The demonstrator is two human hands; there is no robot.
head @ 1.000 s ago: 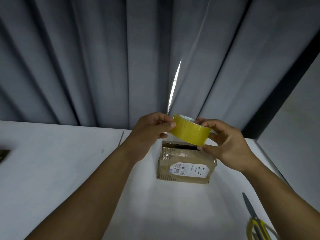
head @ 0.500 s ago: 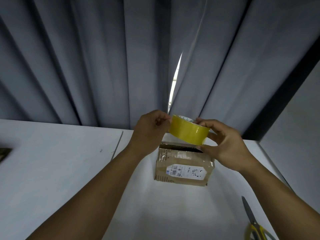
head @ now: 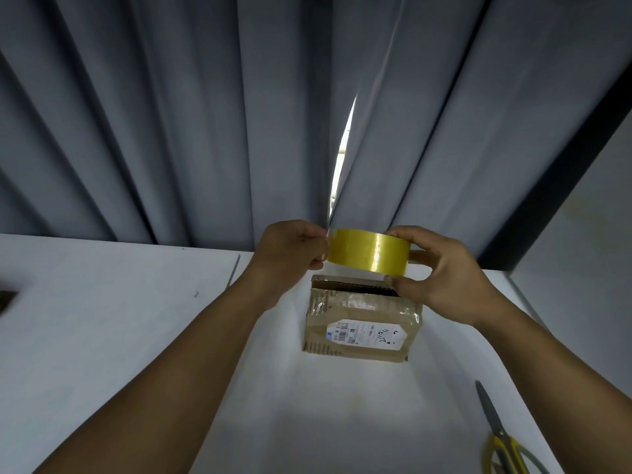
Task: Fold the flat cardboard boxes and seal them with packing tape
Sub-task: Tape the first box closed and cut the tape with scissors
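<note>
A yellow roll of packing tape is held in the air above a small brown cardboard box. My right hand grips the roll's right side with fingers over the top and thumb under it. My left hand pinches the roll's left edge with curled fingers. The box stands on the white table; it carries a white shipping label and old clear tape, and a dark gap shows along its top far edge.
Scissors with yellow handles lie on the table at the lower right. Grey curtains hang right behind the table. A dark object sits at the table's left edge.
The tape roll has levelled out from a tilt and now lies nearly horizontal between my hands. The view has shifted slightly; the box stays in place on the table.
</note>
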